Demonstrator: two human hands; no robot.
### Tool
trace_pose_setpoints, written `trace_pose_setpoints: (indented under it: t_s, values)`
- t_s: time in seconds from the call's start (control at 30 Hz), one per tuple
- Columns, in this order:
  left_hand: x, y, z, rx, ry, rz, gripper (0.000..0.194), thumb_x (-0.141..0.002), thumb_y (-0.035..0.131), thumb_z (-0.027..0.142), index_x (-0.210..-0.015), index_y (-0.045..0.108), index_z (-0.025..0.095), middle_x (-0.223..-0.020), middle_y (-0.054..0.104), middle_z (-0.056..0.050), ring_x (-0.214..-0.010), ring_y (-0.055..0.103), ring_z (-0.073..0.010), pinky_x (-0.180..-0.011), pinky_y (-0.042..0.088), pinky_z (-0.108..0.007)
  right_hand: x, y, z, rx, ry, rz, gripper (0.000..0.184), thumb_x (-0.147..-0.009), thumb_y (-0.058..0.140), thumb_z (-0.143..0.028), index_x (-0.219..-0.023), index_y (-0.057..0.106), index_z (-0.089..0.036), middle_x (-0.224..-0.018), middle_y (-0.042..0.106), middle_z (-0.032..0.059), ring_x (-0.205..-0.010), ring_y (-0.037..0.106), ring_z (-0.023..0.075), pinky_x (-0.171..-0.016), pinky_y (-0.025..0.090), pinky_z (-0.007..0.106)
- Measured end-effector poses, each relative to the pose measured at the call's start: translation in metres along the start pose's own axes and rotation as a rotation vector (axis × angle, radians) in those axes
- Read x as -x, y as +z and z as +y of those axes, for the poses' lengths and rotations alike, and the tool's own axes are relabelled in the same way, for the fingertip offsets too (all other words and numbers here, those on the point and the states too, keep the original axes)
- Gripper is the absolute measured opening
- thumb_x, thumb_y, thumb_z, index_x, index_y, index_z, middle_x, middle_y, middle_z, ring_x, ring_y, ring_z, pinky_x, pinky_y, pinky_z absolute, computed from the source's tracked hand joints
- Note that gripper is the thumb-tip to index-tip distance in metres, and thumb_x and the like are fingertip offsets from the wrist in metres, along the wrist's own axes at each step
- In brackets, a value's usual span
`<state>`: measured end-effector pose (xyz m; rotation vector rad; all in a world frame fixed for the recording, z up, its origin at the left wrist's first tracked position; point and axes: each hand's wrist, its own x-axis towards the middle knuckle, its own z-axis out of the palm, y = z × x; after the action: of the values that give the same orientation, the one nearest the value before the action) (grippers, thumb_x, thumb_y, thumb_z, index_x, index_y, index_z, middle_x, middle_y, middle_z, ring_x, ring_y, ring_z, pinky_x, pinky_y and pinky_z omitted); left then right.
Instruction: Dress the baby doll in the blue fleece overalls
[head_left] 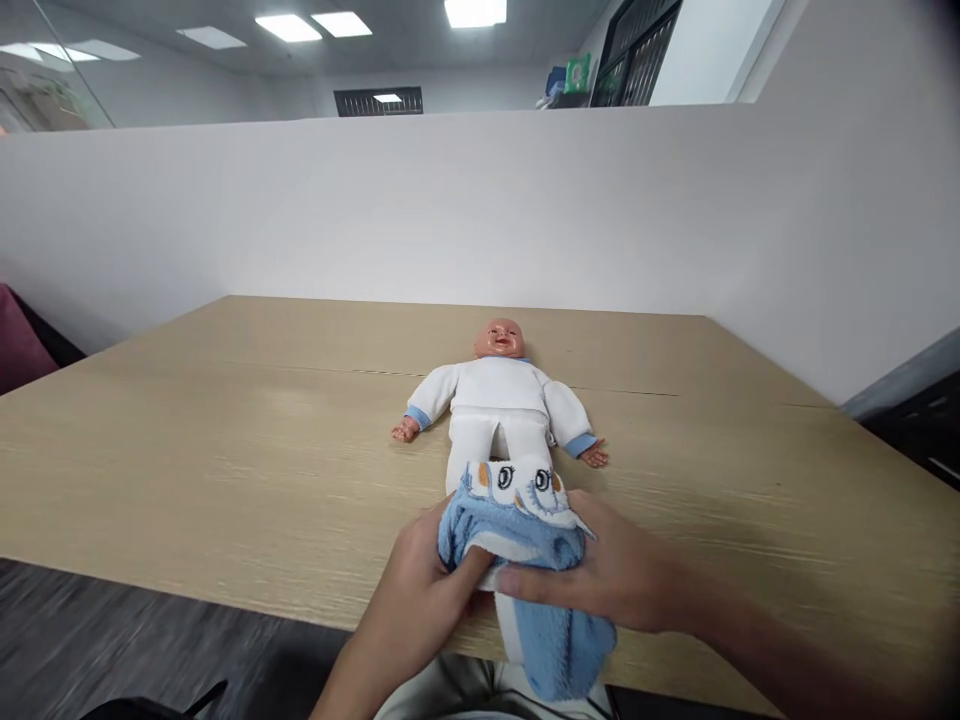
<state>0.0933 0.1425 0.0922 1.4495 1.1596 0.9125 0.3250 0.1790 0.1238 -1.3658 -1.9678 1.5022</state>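
Note:
A baby doll (498,400) in white clothes with blue cuffs lies on its back on the wooden table (225,450), head away from me. A fluffy blue garment (517,525) with white trim and embroidered eyes is bunched over the doll's legs and hangs past the table's near edge. My left hand (420,590) grips the garment's left side, thumb tucked into its opening. My right hand (622,575) holds the right side, fingers closed on the fabric. The doll's feet are hidden under the garment.
A white partition wall (450,210) stands along the table's far edge and right side. A dark red cushion (19,345) shows at the far left. Dark floor (112,640) lies below the table's near edge.

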Motion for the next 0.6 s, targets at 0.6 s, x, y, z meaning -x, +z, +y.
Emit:
trace_pose_setpoints:
  t_s: [0.6]
  values:
    - [-0.078,-0.032,-0.024,-0.39,0.008,0.122,0.023,-0.09,0.063,0.029,-0.112,0.067,0.023,-0.105,0.076,-0.003,-0.096,0.067,-0.0265,-0.083,0.044,-0.034,-0.092,-0.004,0.05,0.127,-0.311,0.432,0.017,-0.087,0.07,-0.037,-0.09,0.073,-0.021,-0.091,0.079,0.006,-0.087,0.075,0.0275,-0.082,0.06,0.039]
